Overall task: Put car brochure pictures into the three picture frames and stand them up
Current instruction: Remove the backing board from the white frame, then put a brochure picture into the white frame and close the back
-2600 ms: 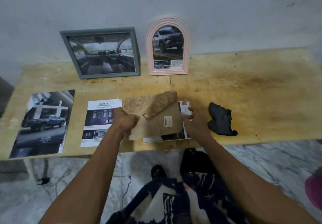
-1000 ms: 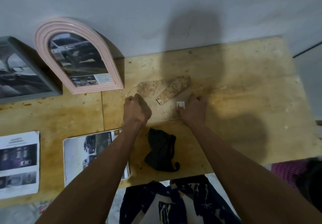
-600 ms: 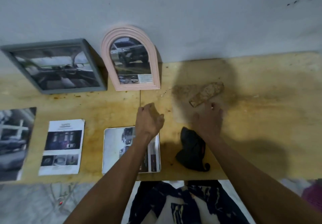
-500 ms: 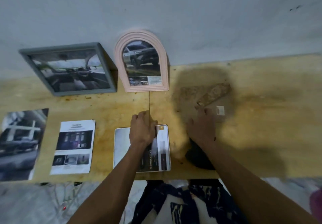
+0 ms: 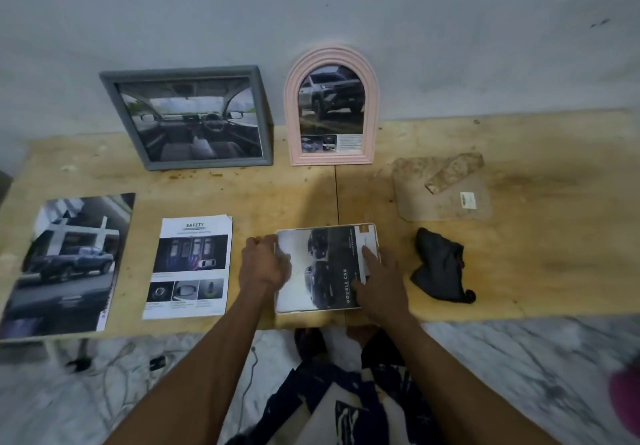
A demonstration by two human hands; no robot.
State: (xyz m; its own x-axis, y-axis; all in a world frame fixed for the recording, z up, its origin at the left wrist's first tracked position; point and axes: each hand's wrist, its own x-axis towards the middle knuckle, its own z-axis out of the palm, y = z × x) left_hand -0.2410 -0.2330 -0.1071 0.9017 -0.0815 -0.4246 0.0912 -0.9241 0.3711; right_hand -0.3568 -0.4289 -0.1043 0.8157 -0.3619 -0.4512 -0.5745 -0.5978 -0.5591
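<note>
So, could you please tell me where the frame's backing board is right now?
In the head view, the backing board lies flat at the table's right rear, right of the pink arched frame and behind the black cloth.

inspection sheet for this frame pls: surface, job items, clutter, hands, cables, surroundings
Surface: stained plywood table.
Job's things: grey frame and pink arched frame stand filled against the wall; white frame lies flat with picture in; its backing board lies apart.
Clutter: two brochure pages, black cloth.
Hands: left hand grips the white frame's edge; right hand rests on it.
Cables: on the floor.
Surroundings: grey wall, marble floor.
</note>
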